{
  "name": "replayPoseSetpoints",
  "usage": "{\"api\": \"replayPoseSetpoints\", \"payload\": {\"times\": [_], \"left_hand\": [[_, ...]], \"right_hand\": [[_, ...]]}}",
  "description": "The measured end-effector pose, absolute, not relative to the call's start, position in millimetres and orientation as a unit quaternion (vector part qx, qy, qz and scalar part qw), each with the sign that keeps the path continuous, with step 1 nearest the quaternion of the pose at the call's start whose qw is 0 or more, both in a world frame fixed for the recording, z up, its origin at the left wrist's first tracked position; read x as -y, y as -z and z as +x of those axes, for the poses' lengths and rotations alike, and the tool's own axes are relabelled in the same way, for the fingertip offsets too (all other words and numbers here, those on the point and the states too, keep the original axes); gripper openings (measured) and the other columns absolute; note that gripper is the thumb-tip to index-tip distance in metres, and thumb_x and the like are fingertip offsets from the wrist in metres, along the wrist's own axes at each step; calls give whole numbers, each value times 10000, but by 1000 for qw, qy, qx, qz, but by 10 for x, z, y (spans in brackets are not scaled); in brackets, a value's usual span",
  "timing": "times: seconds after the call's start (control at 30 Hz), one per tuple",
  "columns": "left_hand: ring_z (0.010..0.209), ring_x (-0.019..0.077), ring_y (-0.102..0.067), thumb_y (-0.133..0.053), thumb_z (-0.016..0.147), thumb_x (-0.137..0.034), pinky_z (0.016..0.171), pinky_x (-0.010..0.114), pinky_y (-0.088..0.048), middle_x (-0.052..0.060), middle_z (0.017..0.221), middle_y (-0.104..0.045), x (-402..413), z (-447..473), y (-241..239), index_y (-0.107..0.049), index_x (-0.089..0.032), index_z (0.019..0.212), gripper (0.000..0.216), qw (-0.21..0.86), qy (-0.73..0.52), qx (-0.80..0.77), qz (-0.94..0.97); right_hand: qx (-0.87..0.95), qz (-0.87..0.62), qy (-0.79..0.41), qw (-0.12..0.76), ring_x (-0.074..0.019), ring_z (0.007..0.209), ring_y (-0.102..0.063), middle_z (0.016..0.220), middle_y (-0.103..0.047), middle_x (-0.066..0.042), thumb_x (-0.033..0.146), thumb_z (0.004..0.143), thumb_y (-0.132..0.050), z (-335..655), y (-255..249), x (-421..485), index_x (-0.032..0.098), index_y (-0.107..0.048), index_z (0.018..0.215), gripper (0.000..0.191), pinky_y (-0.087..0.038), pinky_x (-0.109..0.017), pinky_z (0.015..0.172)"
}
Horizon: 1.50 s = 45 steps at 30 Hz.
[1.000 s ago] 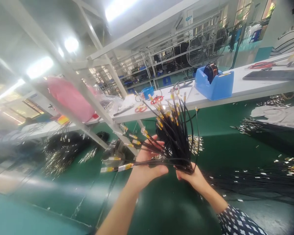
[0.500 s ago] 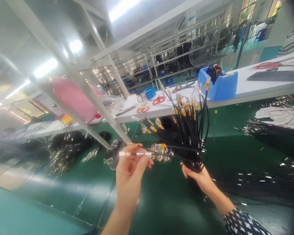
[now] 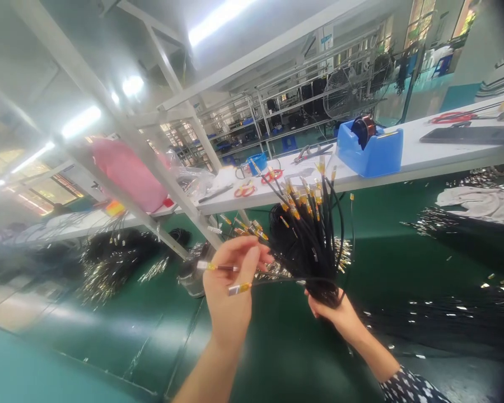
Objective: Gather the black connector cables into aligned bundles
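My right hand (image 3: 335, 312) is closed round the lower end of a bundle of thin black cables (image 3: 315, 246) with gold and yellow connector tips, which fan upward and to the left. My left hand (image 3: 231, 291) is raised beside the bundle, with thumb and fingers pinched on one cable's metal connector end (image 3: 212, 267). A second connector (image 3: 239, 288) lies across its palm. Both hands hover above a dark green work surface (image 3: 285, 347).
A white shelf (image 3: 420, 159) behind carries a blue tape dispenser (image 3: 369, 148), red scissors (image 3: 271, 174), pliers and a dark flat slab. Piles of black cables (image 3: 109, 254) lie left and right on the green surface. A slanted white frame post (image 3: 151, 173) stands left, with a pink bag (image 3: 126, 173).
My left hand let go of the fanned cables, drew out single connector ends and now pinches them. The bundle swung more upright, then tilted slightly left.
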State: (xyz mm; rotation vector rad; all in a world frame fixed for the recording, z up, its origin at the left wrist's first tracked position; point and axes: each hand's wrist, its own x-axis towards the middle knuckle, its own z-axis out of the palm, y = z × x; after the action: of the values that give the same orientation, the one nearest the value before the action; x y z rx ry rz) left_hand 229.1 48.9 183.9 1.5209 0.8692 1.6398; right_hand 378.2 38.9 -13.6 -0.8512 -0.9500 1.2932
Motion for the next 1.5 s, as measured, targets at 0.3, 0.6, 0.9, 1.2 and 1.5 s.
{"api": "replayPoseSetpoints", "payload": {"times": [0.3, 0.6, 0.9, 1.2, 1.5], "left_hand": [[704, 150, -623, -671, 803, -373, 654, 271, -506, 22, 765, -646, -520, 2105, -1619, -643, -189, 851, 192, 359, -503, -445, 648], [1307, 362, -420, -896, 410, -474, 1098, 471, -322, 133, 1352, -525, -649, 2091, -1501, -487, -239, 1307, 1013, 472, -414, -351, 695], [1213, 351, -535, -796, 641, -409, 1058, 526, -349, 155, 1208, -652, -942, 2107, -1431, -568, -181, 1230, 671, 633, -463, -315, 534], [1153, 291, -582, -803, 636, -315, 969, 423, -450, 144, 1199, -650, -910, 2177, -1436, -561, -157, 1217, 649, 607, -451, -448, 476], [701, 247, -671, -724, 707, -291, 714, 402, -510, 33, 681, -645, -427, 2079, -1497, -611, -179, 1113, 436, 718, -337, -276, 544]], "right_hand": [[389, -365, -561, 634, -112, 514, -495, 555, -542, 15, 374, 684, -776, 3879, 21, -333, 143, -673, 830, 292, -443, -263, 518], [422, -408, -570, 575, -107, 504, -496, 586, -563, 15, 417, 648, -787, 3676, 62, -356, 139, -634, 825, 363, -439, -258, 504], [503, -376, -663, 407, -136, 685, -609, 767, -629, 1, 354, 679, -769, 3610, 27, -188, 149, -615, 904, 342, -501, -267, 664], [632, -393, -590, 312, -135, 678, -591, 756, -662, -4, 278, 739, -695, 3665, -51, -39, 156, -655, 902, 207, -466, -224, 626], [716, -308, -549, 302, -73, 581, -415, 644, -500, 62, 286, 724, -694, 3713, 64, 86, 162, -573, 745, 175, -333, -182, 542]]}}
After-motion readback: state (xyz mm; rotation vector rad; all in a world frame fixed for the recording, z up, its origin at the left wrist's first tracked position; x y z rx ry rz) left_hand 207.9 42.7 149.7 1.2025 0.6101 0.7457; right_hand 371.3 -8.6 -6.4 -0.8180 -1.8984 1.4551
